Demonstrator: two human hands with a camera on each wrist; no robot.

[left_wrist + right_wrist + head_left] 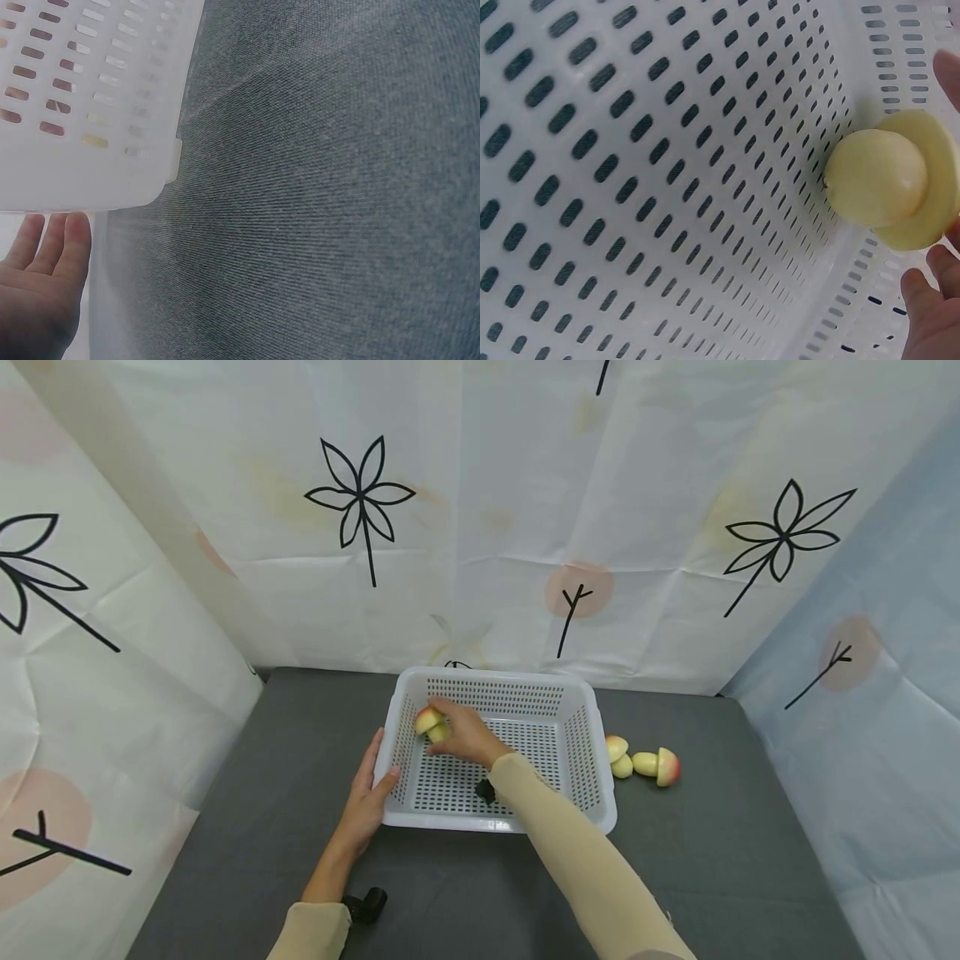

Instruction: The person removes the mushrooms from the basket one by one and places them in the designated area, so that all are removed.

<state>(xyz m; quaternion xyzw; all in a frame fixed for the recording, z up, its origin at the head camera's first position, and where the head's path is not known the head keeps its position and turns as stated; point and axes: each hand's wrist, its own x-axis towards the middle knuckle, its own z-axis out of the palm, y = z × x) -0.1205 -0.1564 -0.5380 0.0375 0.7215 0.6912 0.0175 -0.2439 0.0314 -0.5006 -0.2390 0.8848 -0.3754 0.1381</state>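
Observation:
A white plastic basket [495, 823] with slotted walls stands on the dark cloth. My left hand [363, 802] holds its left rim, thumb over the edge and the other fingers along the outside. In the left wrist view, fingertips [76, 225] meet the rim [67, 204]. Inside the basket's left end, my right hand [467, 735] holds a toy mushroom [431, 723] with a yellow and reddish cap. Seen from the right wrist, the mushroom's pale rounded stem [876, 178] faces the basket floor, and the fingers [922, 300] lie around the cap.
Two more toy mushrooms lie on the cloth right of the basket, one [617, 757] close against its wall and another [660, 766] on its side. The cloth-covered table [720, 852] is bounded by white printed curtains [480, 527] at the back and sides.

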